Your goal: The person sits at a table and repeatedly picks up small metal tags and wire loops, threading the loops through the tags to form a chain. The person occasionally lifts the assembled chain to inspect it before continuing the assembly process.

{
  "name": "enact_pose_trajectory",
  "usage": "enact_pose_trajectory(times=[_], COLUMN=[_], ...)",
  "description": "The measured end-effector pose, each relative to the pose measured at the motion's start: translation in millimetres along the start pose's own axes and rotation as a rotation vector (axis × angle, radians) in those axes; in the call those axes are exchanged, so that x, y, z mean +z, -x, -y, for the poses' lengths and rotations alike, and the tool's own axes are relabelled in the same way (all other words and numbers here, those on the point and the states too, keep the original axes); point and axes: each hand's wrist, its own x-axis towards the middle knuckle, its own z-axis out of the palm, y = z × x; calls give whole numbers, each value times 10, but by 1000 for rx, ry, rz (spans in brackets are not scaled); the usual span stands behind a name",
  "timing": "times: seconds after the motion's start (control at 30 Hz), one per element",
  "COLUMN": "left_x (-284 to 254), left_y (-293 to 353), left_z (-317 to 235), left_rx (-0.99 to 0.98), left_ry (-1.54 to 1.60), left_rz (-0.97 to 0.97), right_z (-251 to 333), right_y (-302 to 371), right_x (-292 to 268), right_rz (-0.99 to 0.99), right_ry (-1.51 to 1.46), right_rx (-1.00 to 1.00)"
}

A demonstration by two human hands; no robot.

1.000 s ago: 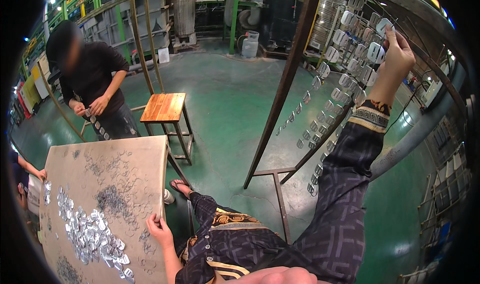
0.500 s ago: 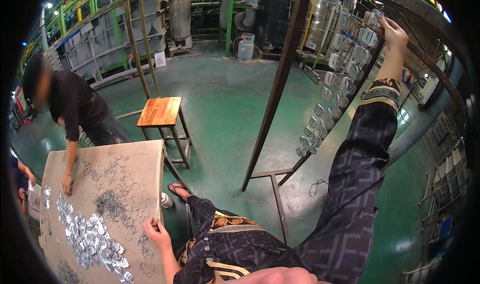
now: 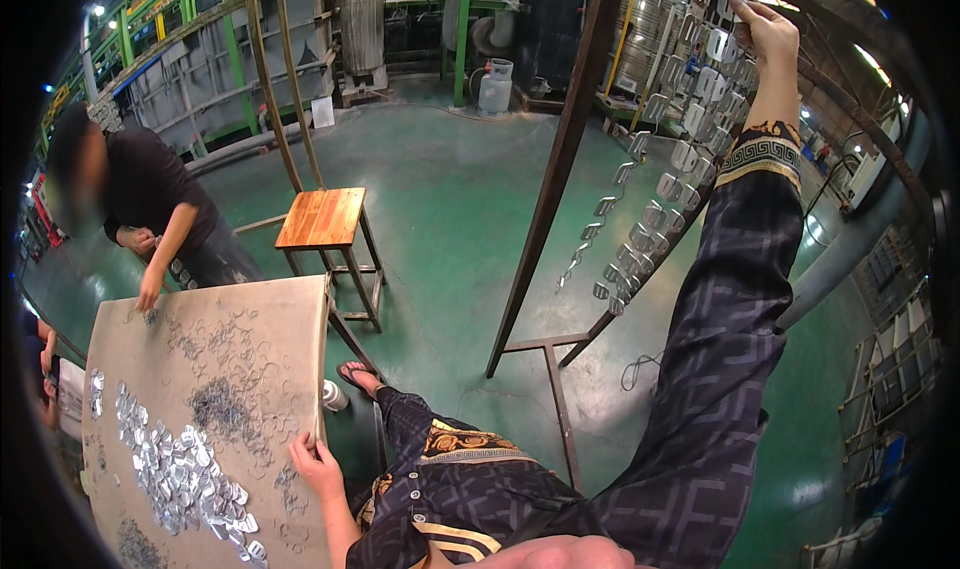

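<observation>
The right hand (image 3: 768,31) is pinching hanging metal pieces (image 3: 712,84) near their top, sitting higher than half a second ago; the strands are now spreading apart beside a brown post (image 3: 554,169). The left hand (image 3: 318,466) is resting half-open, empty, unmoved, at the table (image 3: 298,314) edge.

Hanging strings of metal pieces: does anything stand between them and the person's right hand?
Nothing visible does. The right hand has its fingertips at the top of the hanging pieces; the dark frame post stands left of both.
</observation>
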Motion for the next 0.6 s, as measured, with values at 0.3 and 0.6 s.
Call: enact_pose_trajectory(times=[0.3, 0.6], left_x=[5, 18], left_y=[-11, -8], left_z=[7, -51], left_rx=[38, 74], left_ry=[-47, -74], left_rz=[17, 22], right_z=[-449, -286], right_y=[-415, -409], right_x=[-80, -77], right_rz=[102, 94], right_ry=[-124, -129], right_rx=[31, 37])
